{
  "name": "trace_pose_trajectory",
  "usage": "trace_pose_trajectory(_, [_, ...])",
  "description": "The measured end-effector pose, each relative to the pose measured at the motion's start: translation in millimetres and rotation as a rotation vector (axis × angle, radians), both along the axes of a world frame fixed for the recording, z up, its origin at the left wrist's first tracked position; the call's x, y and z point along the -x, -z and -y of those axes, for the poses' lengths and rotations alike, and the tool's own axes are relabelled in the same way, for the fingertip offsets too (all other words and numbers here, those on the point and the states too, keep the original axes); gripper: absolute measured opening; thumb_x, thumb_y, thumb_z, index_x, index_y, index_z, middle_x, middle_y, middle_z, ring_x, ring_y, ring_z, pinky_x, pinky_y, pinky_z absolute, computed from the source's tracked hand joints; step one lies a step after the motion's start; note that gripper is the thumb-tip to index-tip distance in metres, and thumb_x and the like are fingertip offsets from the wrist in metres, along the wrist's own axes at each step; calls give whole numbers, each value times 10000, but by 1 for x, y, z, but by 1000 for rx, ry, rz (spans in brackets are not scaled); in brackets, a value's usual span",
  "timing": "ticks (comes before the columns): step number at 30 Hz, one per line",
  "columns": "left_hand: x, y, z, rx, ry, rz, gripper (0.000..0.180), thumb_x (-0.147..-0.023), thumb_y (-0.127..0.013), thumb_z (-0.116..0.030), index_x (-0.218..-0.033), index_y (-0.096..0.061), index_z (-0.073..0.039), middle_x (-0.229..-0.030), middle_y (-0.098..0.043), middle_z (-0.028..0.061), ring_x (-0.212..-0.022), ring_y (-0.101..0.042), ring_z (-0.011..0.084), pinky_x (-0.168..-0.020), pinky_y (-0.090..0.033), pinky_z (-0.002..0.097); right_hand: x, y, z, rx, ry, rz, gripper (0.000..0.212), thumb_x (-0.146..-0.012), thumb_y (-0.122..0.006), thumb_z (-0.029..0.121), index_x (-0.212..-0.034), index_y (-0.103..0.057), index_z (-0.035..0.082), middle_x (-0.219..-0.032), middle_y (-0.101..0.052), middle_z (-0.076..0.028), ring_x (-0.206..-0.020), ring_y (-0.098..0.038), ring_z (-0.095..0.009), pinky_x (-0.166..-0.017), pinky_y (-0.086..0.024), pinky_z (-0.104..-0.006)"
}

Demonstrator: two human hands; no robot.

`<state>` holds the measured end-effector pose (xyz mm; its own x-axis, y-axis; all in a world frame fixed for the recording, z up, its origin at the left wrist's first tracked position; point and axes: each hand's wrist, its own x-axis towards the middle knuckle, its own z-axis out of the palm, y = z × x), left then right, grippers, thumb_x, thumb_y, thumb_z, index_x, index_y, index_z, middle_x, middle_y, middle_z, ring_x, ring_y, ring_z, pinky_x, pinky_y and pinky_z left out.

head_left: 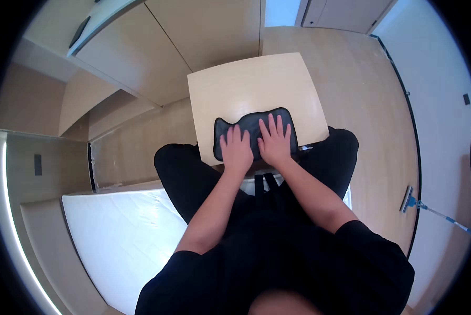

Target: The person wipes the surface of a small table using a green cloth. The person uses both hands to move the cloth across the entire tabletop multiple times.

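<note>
A flat, dark grey pouch-like piece with black edging and a wavy upper edge [250, 121] is laid on the near part of a small table with a pale wooden top [251, 84], close to the side where the person is seated. Both hands are placed on it with palms down. The left hand [237, 151] is rested on its left half, with the fingers somewhat spread and pointed away from the body. The right hand [275, 146] is rested on its right half, and its fingers are spread more widely, with the thumb held out toward the left hand. The two hands are kept apart by a narrow gap, and nothing is seen pinched by either; how strongly they are pressed down cannot be told. The table is flanked by the knees in black trousers [345, 149]. Behind the person, at left, a white quilted mattress [120, 226] is seen.
</note>
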<state>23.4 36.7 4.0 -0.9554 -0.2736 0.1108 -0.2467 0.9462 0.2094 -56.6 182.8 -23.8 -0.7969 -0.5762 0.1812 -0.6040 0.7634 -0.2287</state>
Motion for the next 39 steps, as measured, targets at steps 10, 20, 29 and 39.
trace_pose_trajectory(10, [34,31,26,-30,62,-13,666,-1026,-643,-340,-1667,-476,-267,-1779,-340,99,-1659,-271,341,-1274,-135,773,24,6,-2,17,-51,-25,699,-991,-683,409,-1647,-513,239,-1755,-377,-139,-1631,-285,-432,-1261,-199,-754])
trace_pose_trajectory(20, [130,32,51,-39,-71,19,633,-1063,-541,-339,-1683,-451,-248,-1788,-339,83,-1678,-222,341,-1266,-96,799,109,8,62,21,47,-31,671,-1005,-622,412,-1643,-520,227,-1750,-387,-150,-1635,-281,-439,-1259,-183,-770])
trace_pose_trajectory(29, [239,34,99,-42,-193,-10,593,-1100,-486,-321,-1665,-462,-144,-1772,-374,66,-1664,-268,309,-1270,-141,787,214,12,128,11,124,-13,644,-1047,-544,399,-1666,-486,231,-1777,-352,-131,-1655,-251,-419,-1287,-155,-745])
trace_pose_trajectory(39, [339,36,140,11,-309,-106,586,-1112,-506,-338,-1629,-446,-69,-1758,-305,231,-1648,-252,413,-1258,-152,787,305,11,181,-87,245,28,699,-1104,-461,451,-1724,-350,148,-1814,-198,-204,-1673,-144,-454,-1281,-149,-746])
